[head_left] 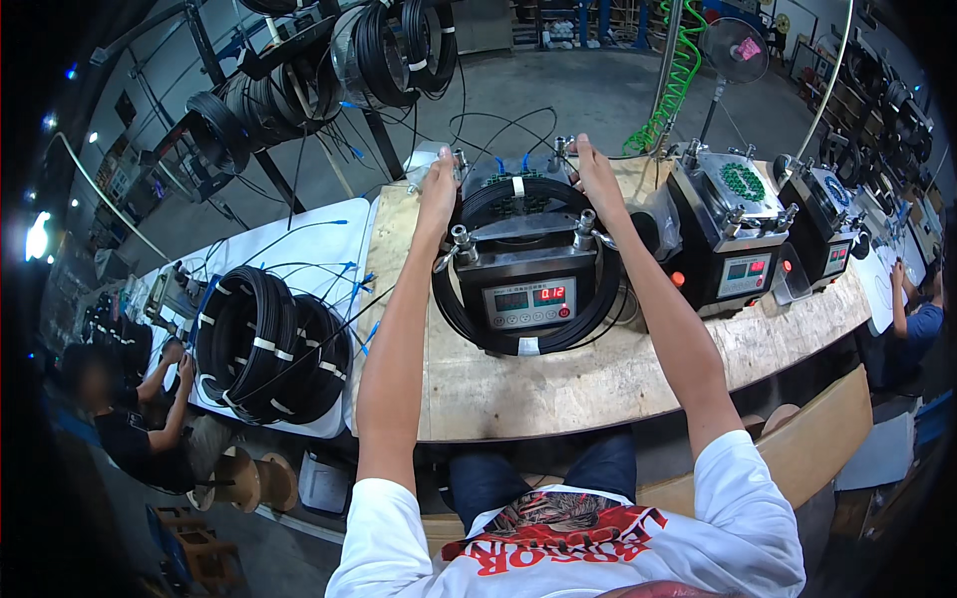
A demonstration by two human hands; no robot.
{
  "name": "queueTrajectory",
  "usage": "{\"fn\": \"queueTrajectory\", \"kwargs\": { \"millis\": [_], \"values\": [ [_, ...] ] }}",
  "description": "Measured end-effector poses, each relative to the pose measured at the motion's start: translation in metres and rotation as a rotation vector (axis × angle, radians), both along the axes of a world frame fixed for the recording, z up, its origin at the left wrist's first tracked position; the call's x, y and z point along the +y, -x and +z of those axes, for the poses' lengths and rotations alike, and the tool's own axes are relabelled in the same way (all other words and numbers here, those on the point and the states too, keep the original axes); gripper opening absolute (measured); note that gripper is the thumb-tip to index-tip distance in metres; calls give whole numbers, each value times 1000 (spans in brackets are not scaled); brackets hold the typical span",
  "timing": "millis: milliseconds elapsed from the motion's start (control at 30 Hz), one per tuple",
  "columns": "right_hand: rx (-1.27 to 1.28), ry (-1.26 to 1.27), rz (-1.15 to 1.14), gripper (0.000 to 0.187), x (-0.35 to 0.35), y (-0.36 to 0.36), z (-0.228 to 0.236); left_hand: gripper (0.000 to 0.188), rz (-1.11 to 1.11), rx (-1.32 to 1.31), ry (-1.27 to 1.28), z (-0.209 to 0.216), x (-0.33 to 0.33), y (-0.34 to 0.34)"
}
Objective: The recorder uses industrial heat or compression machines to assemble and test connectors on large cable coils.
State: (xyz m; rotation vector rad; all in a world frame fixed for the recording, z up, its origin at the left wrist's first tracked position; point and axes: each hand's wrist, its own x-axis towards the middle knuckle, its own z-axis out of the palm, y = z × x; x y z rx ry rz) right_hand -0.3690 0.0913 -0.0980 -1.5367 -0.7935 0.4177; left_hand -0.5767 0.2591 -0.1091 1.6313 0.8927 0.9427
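Note:
Right in front of me stands a bench machine (523, 261), a dark metal box with a control panel (529, 302) and a lit red readout. A coil of black cable (461, 324) with white ties hangs around it, passing over its top and below its panel. Green connectors (503, 206) and blue-tipped leads show on its top plate, partly behind the coil. My left hand (439, 194) is closed at the far-left corner post (460, 162), thumb up. At the far-right corner post (563, 149), my right hand (596, 179) grips likewise. Both hands' other fingers are largely hidden.
Two similar machines (733, 234) (825, 214) stand to the right on the wooden bench (478, 399). Coiled black cables (264, 344) lie on a white table at left. Cable reels (269, 105) hang at upper left. A green spiral hose (668, 95) drops behind the bench. People sit at both sides.

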Motion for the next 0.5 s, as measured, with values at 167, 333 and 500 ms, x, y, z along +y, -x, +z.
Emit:
{"fn": "queueTrajectory", "kwargs": {
  "millis": [167,333,500],
  "values": [
    [-72,-23,47,67,5,-2,-3,84,-26,2,-23,-1,2,4],
    [-32,38,59,69,0,0,2,86,-2,79,34,13,-12,5],
    [-24,27,63,69,2,4,4,88,-30,34,9,2,2,5]
  ]
}}
